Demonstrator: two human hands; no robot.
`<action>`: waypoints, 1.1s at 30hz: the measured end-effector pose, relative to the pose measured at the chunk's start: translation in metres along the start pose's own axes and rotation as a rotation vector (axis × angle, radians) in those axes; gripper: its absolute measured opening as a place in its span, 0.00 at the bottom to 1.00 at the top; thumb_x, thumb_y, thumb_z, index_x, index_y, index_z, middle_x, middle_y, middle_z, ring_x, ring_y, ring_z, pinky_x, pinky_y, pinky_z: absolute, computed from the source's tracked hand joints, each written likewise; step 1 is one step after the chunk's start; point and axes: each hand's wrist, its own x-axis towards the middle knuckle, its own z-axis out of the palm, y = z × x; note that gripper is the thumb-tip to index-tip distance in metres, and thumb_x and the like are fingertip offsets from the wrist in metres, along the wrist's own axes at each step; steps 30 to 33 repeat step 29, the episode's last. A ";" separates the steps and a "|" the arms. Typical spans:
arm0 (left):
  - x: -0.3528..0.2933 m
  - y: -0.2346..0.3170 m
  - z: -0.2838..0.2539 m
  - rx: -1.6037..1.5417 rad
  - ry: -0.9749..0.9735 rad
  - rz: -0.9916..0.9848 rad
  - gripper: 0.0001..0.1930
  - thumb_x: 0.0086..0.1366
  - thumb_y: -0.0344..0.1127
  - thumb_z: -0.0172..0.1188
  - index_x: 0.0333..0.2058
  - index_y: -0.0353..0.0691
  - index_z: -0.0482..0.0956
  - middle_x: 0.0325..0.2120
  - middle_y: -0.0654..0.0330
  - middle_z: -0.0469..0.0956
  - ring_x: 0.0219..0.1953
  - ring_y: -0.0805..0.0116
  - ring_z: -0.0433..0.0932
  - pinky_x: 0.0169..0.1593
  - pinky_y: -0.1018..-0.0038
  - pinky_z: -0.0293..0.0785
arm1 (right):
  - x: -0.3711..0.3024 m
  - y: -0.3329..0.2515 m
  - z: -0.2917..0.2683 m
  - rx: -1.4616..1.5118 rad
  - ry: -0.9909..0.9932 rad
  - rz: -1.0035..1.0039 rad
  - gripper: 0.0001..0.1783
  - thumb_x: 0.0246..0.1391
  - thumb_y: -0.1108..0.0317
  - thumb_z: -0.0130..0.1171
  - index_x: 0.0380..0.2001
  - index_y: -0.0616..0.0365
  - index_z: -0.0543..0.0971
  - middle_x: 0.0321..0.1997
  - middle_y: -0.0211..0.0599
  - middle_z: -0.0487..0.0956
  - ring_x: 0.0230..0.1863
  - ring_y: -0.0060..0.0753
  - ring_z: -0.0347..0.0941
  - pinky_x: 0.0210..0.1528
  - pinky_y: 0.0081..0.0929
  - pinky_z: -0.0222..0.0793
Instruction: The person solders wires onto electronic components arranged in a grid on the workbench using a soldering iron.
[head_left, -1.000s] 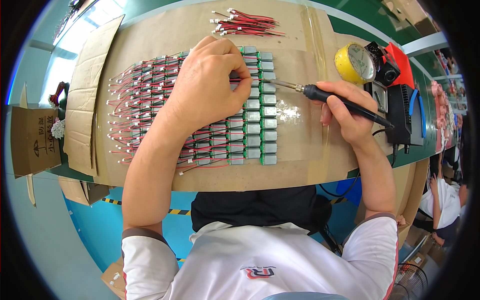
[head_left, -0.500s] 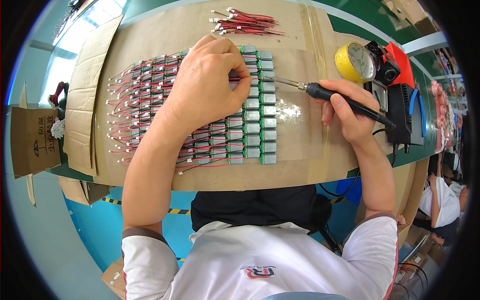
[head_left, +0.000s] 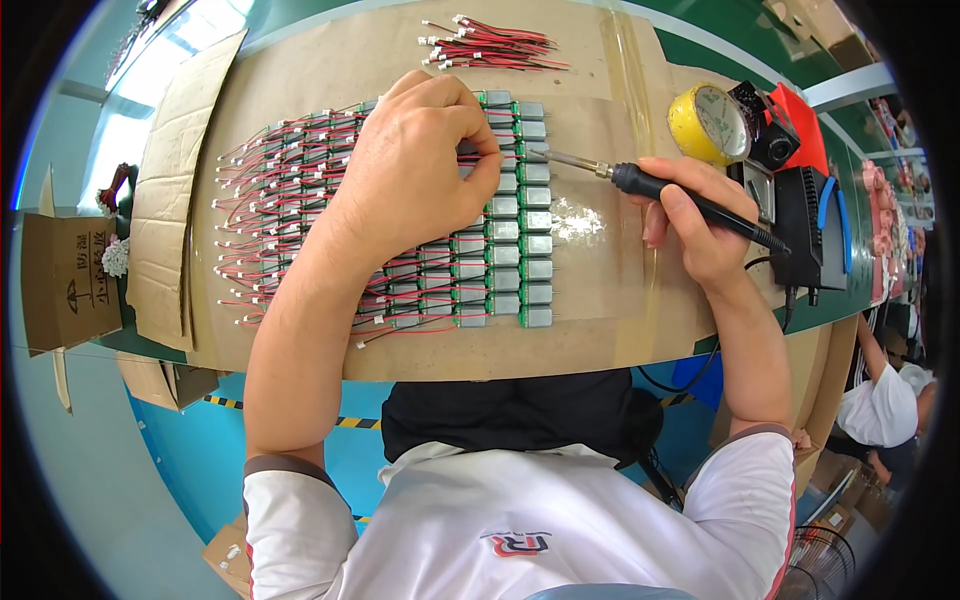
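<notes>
My right hand [head_left: 702, 215] grips a black soldering iron [head_left: 690, 203]. Its metal tip reaches left to the green edge of one of the small silver motors [head_left: 538, 222], which lie in close rows on the brown sheet. Over the upper part of these rows rests my left hand [head_left: 425, 160], thumb and forefinger pinched beside the iron's tip. A thin wire seems to lie at that pinch, but the fingers mostly hide it. Red and black wires with white plugs [head_left: 290, 210] run leftward from most of the motors.
A bundle of loose red and black wires [head_left: 490, 45] lies at the far side. To the right are a yellow tape roll [head_left: 700, 125], a black soldering station [head_left: 798, 230] and blue-handled pliers [head_left: 835, 225]. Folded cardboard [head_left: 175, 200] stands at left; another person [head_left: 885, 405] is at far right.
My hands and the soldering iron stay almost still. At the far right, the other person has shifted slightly.
</notes>
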 end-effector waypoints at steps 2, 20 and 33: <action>-0.001 0.000 0.000 0.003 -0.009 0.003 0.04 0.54 0.27 0.72 0.29 0.35 0.85 0.35 0.59 0.82 0.44 0.55 0.81 0.50 0.62 0.79 | 0.000 0.000 0.000 -0.006 0.003 -0.005 0.15 0.67 0.79 0.59 0.53 0.69 0.86 0.37 0.44 0.89 0.22 0.20 0.79 0.24 0.18 0.74; 0.003 0.001 0.001 -0.006 0.000 -0.004 0.05 0.54 0.28 0.72 0.28 0.37 0.85 0.35 0.59 0.82 0.45 0.54 0.80 0.51 0.61 0.78 | -0.002 -0.001 0.002 0.045 0.104 0.039 0.15 0.70 0.77 0.60 0.56 0.68 0.85 0.40 0.45 0.89 0.24 0.18 0.79 0.25 0.17 0.75; 0.023 -0.001 0.019 -0.046 0.000 0.070 0.05 0.49 0.26 0.71 0.25 0.41 0.84 0.34 0.57 0.83 0.44 0.55 0.81 0.55 0.62 0.78 | -0.002 0.005 0.003 -0.010 0.084 -0.012 0.14 0.67 0.69 0.68 0.54 0.54 0.90 0.38 0.39 0.89 0.23 0.21 0.82 0.29 0.22 0.78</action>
